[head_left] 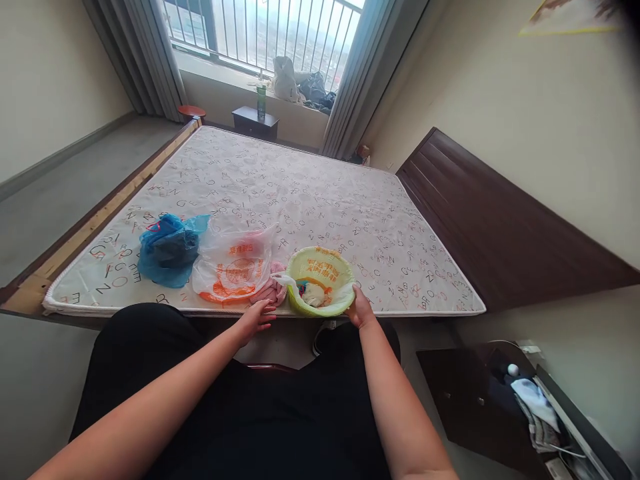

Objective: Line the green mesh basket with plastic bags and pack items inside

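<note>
A round yellow-green bin stands at the mattress's near edge, lined with a white plastic bag printed in orange. Inside it lies some crumpled pale stuff with bits of colour. My right hand grips the bin's right side, thumb near the rim. My left hand hovers by the mattress edge, fingers stretched and apart, just in front of a pink cloth. Left of the cloth lies a white plastic bag with orange print, and beyond that a knotted blue plastic bag with dark contents.
The letter-printed mattress spreads ahead, with a dark headboard on the right. A nightstand holding cloths stands at lower right. By the window are a small dark cabinet, a green bottle and a red stool.
</note>
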`<state>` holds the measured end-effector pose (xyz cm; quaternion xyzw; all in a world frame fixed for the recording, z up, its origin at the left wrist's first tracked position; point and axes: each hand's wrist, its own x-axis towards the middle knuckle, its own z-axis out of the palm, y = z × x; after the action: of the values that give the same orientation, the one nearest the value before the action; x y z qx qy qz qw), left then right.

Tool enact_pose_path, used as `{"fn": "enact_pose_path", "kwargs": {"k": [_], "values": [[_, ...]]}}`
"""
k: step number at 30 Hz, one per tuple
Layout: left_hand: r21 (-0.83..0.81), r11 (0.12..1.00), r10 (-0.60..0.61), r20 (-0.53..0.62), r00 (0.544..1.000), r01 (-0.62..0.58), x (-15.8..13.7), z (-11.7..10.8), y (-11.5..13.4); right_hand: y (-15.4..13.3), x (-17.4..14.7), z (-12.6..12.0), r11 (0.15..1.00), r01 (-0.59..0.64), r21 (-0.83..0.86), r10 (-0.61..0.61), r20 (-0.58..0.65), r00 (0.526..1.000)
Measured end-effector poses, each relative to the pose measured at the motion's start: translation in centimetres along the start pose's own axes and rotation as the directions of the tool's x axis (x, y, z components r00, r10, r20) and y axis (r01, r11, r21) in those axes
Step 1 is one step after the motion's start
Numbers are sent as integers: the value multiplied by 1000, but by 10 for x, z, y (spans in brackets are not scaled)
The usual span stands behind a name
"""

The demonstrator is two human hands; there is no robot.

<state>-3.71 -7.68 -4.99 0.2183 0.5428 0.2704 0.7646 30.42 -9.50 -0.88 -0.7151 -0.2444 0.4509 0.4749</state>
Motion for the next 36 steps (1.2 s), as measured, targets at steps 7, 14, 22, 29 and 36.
{"fn": "enact_pose_path", "kwargs": {"k": [7,14,22,29,36], "values": [[17,973,227,138,964,-231,-12,5,10,10,-18,43,927,-162,338,129,118,985],[-13,924,381,17,924,-381,-9,2,4,21,-36,83,905,-183,384,76,278,958],[137,822,556,11,831,-552,-8,-3,7,22,-22,85,940,-163,301,69,300,951],[298,703,685,-38,728,-646,-9,-5,12,19,-15,78,973,-21,231,-41,261,964],[283,702,693,-57,719,-654,-5,-2,12,25,-17,86,985,31,167,-79,291,954]]}}
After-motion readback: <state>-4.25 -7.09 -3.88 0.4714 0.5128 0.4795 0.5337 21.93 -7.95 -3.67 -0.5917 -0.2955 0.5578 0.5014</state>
